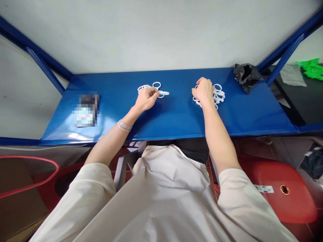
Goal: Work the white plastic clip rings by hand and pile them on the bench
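My left hand (146, 99) is closed in a pinch on a white ring (164, 93), which sticks out to the right from thumb and fingertips. Under and behind that hand lie several more white rings (156, 85) on the blue table (174, 117). Over to the right, my right hand (204, 90) reaches down onto a larger pile of white rings (219, 95), its fingers bent and spread apart over them. The palm covers part of that pile, and whether the fingertips touch a ring is hidden.
A crumpled black plastic bag (246, 76) sits at the table's back right corner. At the left lies a blurred-out flat object (87, 111). Blue metal posts (45, 64) flank the table, and a pale wall (151, 37) closes it behind. A red stool (290, 191) stands below right.
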